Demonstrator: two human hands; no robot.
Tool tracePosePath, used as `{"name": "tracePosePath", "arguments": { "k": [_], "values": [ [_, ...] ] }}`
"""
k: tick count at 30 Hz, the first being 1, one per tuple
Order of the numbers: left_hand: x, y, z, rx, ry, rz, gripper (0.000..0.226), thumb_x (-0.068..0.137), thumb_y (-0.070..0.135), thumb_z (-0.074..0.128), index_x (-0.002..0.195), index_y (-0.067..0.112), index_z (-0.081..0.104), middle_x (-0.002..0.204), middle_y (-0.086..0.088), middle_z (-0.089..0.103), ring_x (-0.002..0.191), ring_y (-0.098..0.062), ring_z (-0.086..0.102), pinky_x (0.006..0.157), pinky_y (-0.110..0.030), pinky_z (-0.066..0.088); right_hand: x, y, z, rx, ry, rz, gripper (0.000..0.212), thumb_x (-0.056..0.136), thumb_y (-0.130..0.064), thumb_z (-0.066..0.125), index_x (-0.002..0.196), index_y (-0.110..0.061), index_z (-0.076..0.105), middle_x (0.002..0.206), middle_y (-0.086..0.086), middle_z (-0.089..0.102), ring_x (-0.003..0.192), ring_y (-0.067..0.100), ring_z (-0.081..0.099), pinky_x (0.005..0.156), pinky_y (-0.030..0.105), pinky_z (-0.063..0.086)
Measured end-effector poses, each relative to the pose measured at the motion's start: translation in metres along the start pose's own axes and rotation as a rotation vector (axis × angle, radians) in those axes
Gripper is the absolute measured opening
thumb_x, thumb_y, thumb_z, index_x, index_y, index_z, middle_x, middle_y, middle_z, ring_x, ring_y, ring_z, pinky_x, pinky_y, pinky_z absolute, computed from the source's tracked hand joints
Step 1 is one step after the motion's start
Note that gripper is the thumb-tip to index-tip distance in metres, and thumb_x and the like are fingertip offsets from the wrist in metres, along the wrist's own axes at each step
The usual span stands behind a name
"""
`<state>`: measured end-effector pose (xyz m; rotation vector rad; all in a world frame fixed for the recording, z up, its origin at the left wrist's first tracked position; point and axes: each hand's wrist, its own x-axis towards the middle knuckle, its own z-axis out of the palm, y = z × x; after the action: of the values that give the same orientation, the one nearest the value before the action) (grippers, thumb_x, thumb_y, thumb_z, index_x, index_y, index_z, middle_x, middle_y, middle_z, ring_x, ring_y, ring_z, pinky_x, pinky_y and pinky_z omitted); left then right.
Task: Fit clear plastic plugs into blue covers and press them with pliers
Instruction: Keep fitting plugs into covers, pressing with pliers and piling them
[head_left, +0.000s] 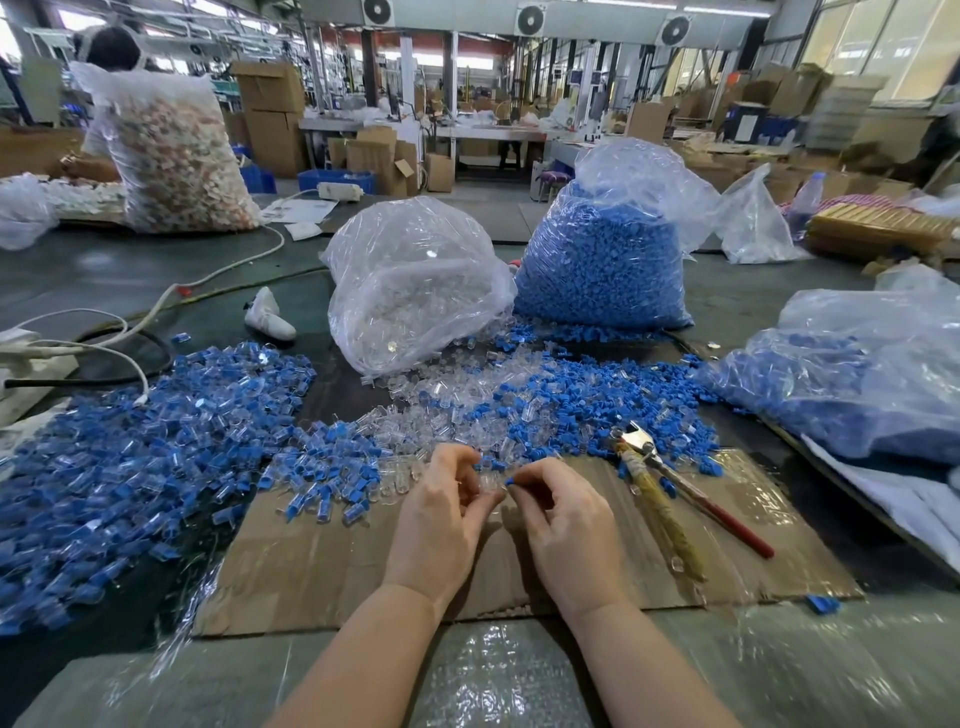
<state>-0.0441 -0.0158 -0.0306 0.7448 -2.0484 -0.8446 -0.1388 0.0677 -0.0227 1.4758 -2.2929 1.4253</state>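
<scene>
The left hand (447, 506) pinches a clear plug (488, 482) between thumb and fingertips; the right hand (558, 512) pinches a blue cover (510, 481) just beside it, over the cardboard sheet (332, 571). The pliers (675, 483) lie untouched to the right; no writing is legible.

I see bright, even daylight from the windows (883, 47) at upper right (slightly blown out). Glare streaks the clear bags (415, 280). Shadows stay soft. Edges bow and smear; the far hall is blurred.
</scene>
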Motion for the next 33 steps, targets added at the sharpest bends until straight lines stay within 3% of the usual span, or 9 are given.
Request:
{"name": "tracePosePath", "arguments": {
  "k": [3, 6, 11, 16, 19, 22, 25, 27, 33],
  "values": [
    [0.0005, -0.0014, 0.0007, -0.004, -0.003, -0.008, 0.03, 0.076, 0.01, 0.074, 0.08, 0.03, 0.053, 0.071, 0.011, 0.056, 0.068, 0.002, 0.056, 0.064, -0.009, 0.046, 0.0006, 0.0016, 0.0004, 0.063, -0.009, 0.062, 0.004, 0.086, -0.008, 0.064, 0.085, -0.012, 0.065, 0.08, -0.002, 0.066, 0.078, 0.018, 0.062, 0.074, 0.039, 0.05],
    [0.0018, -0.0018, 0.0, 0.072, -0.031, 0.043, 0.02, 0.077, 0.016, 0.073, 0.096, 0.018, 0.069, 0.081, 0.013, 0.057, 0.075, -0.002, 0.056, 0.074, -0.012, 0.046, 0.0001, 0.0025, 0.0004, 0.082, 0.017, 0.073, 0.007, 0.086, -0.008, 0.064, 0.084, -0.014, 0.065, 0.076, -0.004, 0.066, 0.075, 0.016, 0.061, 0.072, 0.039, 0.051],
    [0.0006, 0.0002, -0.0005, 0.129, -0.063, 0.086, 0.029, 0.085, 0.02, 0.065, 0.114, 0.017, 0.066, 0.092, 0.006, 0.057, 0.08, -0.01, 0.058, 0.079, -0.026, 0.049, -0.0006, 0.0038, 0.0015, 0.109, 0.027, 0.091, 0.006, 0.087, -0.011, 0.064, 0.084, -0.016, 0.063, 0.077, -0.004, 0.064, 0.076, 0.014, 0.061, 0.071, 0.037, 0.052],
    [0.0012, 0.0002, -0.0004, 0.128, -0.063, 0.08, 0.029, 0.086, 0.018, 0.063, 0.115, 0.017, 0.065, 0.09, 0.008, 0.054, 0.077, -0.003, 0.053, 0.074, -0.006, 0.039, -0.001, 0.0054, 0.0015, 0.075, 0.035, 0.084, 0.006, 0.087, -0.017, 0.064, 0.082, -0.019, 0.061, 0.077, -0.007, 0.062, 0.077, 0.008, 0.056, 0.071, 0.027, 0.048],
    [0.0025, 0.0, -0.0007, 0.097, -0.078, 0.04, 0.031, 0.084, 0.012, 0.065, 0.115, 0.015, 0.065, 0.085, 0.012, 0.048, 0.075, 0.001, 0.049, 0.073, -0.003, 0.037, -0.0012, 0.0062, 0.0017, 0.046, 0.029, 0.078, 0.008, 0.088, -0.018, 0.063, 0.082, -0.021, 0.059, 0.077, -0.009, 0.06, 0.076, 0.006, 0.054, 0.07, 0.021, 0.044],
    [0.0034, -0.0003, -0.0015, 0.041, -0.057, -0.038, 0.03, 0.08, 0.009, 0.069, 0.108, 0.02, 0.066, 0.082, 0.014, 0.052, 0.072, 0.0, 0.054, 0.072, -0.006, 0.042, -0.0014, 0.0063, 0.0017, 0.037, 0.026, 0.073, 0.009, 0.088, -0.018, 0.063, 0.081, -0.021, 0.058, 0.076, -0.009, 0.06, 0.076, 0.007, 0.053, 0.069, 0.02, 0.041],
    [0.0039, -0.0005, -0.0018, -0.073, -0.014, -0.153, 0.03, 0.075, 0.005, 0.074, 0.08, 0.029, 0.056, 0.073, 0.007, 0.06, 0.067, 0.002, 0.058, 0.064, -0.006, 0.045, -0.0014, 0.0059, 0.0018, 0.019, 0.016, 0.065, 0.012, 0.089, -0.018, 0.062, 0.079, -0.023, 0.056, 0.075, -0.01, 0.058, 0.075, 0.005, 0.052, 0.067, 0.013, 0.038],
    [0.0042, -0.0013, -0.0011, -0.097, -0.014, -0.18, 0.03, 0.075, 0.006, 0.074, 0.072, 0.03, 0.056, 0.07, 0.007, 0.062, 0.065, 0.003, 0.058, 0.063, -0.005, 0.044, -0.0015, 0.0058, 0.002, 0.008, 0.004, 0.06, 0.013, 0.089, -0.019, 0.061, 0.079, -0.024, 0.055, 0.075, -0.011, 0.058, 0.075, 0.004, 0.051, 0.067, 0.01, 0.037],
    [0.0072, -0.0054, -0.0029, -0.208, -0.047, -0.24, 0.022, 0.083, 0.001, 0.064, 0.084, 0.023, 0.066, 0.077, 0.006, 0.068, 0.072, -0.005, 0.065, 0.069, -0.014, 0.051, -0.0015, 0.0045, 0.0023, -0.013, -0.021, 0.031, 0.01, 0.089, -0.019, 0.061, 0.079, -0.02, 0.058, 0.076, -0.011, 0.058, 0.076, 0.01, 0.053, 0.07, 0.024, 0.042]
  ]
}}
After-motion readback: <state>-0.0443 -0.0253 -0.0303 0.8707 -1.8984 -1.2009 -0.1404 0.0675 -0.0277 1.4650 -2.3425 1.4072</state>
